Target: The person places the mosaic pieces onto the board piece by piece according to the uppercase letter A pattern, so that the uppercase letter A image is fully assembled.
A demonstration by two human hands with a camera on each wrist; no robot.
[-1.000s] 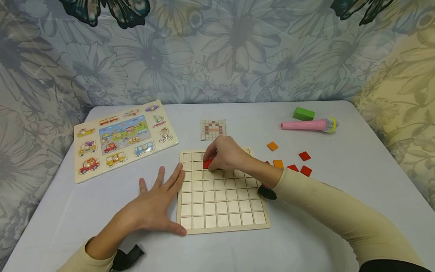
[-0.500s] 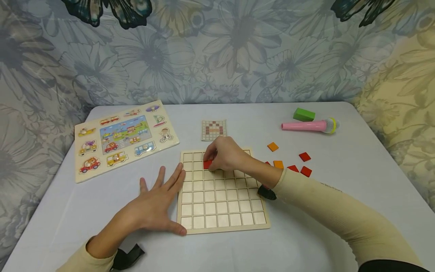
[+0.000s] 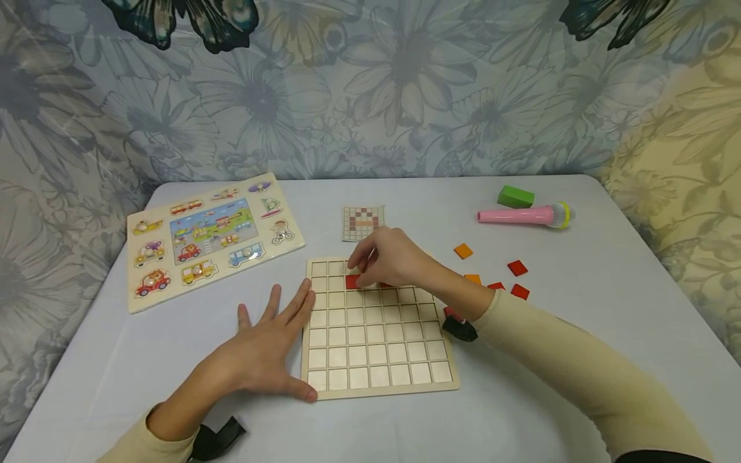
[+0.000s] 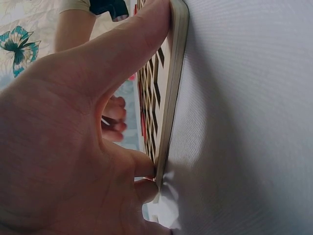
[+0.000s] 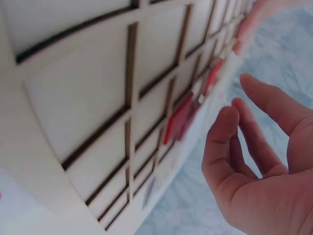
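Observation:
A wooden grid board (image 3: pixel 379 390) lies on the white table. One red square tile (image 3: pixel 352 281) sits in a cell near its far edge, and more red (image 3: pixel 386 284) shows just under my right hand (image 3: pixel 390 257). That hand hovers over the far rows; the right wrist view shows its thumb and fingertips apart with nothing between them, beside the red tiles (image 5: pixel 178 120) in the grid. My left hand (image 3: pixel 263 354) is spread along the board's left side, fingers touching the upper edge and thumb at the near corner. In the left wrist view the thumb (image 4: pixel 132 41) rests on the rim.
Behind the board lies a small pattern card (image 3: pixel 363 223). To the right are orange tiles (image 3: pixel 463 251) and several loose red tiles (image 3: pixel 518 267). A pink toy microphone (image 3: pixel 515 215) and a green block (image 3: pixel 516 197) lie farther back. A vehicle puzzle board (image 3: pixel 214 238) lies at left.
My right hand has let go of the red tile, which stays in its cell. The hand has risen slightly and shifted a little right. My left hand has not moved.

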